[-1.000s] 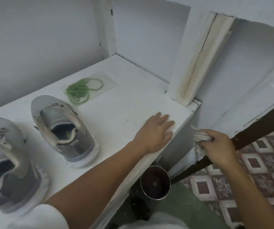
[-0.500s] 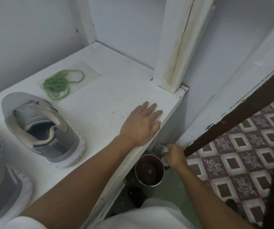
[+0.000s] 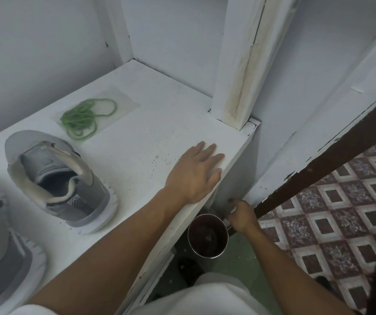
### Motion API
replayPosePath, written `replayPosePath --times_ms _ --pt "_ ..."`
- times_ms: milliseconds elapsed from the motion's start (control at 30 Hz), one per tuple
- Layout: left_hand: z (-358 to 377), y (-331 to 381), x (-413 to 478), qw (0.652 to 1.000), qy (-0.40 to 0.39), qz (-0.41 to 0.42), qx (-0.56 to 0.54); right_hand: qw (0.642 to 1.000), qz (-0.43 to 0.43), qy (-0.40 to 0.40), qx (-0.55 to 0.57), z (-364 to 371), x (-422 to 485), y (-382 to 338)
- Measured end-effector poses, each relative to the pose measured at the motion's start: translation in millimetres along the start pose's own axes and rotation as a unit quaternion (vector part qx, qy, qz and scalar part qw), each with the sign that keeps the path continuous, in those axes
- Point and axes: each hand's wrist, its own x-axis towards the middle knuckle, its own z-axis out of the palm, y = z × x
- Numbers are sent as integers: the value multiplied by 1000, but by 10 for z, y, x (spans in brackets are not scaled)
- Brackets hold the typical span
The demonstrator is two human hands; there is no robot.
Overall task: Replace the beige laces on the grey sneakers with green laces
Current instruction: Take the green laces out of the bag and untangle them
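My left hand (image 3: pixel 196 173) lies flat, fingers straight, on the white shelf (image 3: pixel 159 114) near its front edge, as it did a second ago. My right hand (image 3: pixel 242 215), which then held a pale bundle, likely the beige laces, up beside the shelf, has dropped below the edge next to a metal cup (image 3: pixel 207 235) on the floor. Its fingers are curled, but I cannot tell if they grasp anything. Both grey sneakers (image 3: pixel 64 178) sit unlaced at the left of the shelf. The green laces (image 3: pixel 82 118) lie coiled behind them, untouched. I judge the old laces are being put away and relacing comes next.
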Motion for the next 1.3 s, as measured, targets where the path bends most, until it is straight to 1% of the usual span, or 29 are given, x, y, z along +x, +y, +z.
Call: replayPosePath --times_ms 133,200,333,467,533,667,833,967,1067,1167,1300 --pt "-30 18 6 1000 -11 -16 -23 998 -14 38 50 -263 -163 -120" --pt "-66 35 20 998 -6 -29 -62 994 -32 67 77 -456 -288 -220" --pt "-235 54 58 989 27 -85 -116 982 -94 133 99 -851 -578 -606" --pt "-521 61 46 986 86 -88 -112 966 -171 150 124 -1155 -744 -1101" --pt "-717 24 19 983 111 -107 -101 957 -213 154 123 -1245 -756 -1342" --pt "-1127 -153 -87 969 168 -162 -81 938 -298 150 94 -1304 -725 -1864" --pt "-1527 -436 -325 943 233 -232 -51 915 -385 107 61 -1187 -723 -2431" --pt "-1723 -657 -587 917 267 -293 -49 893 -443 77 36 -1012 -732 -2862" --pt "-1867 -865 -835 888 297 -346 -55 870 -490 48 9 -852 -779 -3235" --pt "-1932 -1036 -909 884 283 -369 -46 859 -509 55 -21 -788 -706 -3465" --pt "-2048 -1266 -1082 850 293 -434 -53 841 -534 45 -69 -664 -614 -3831"
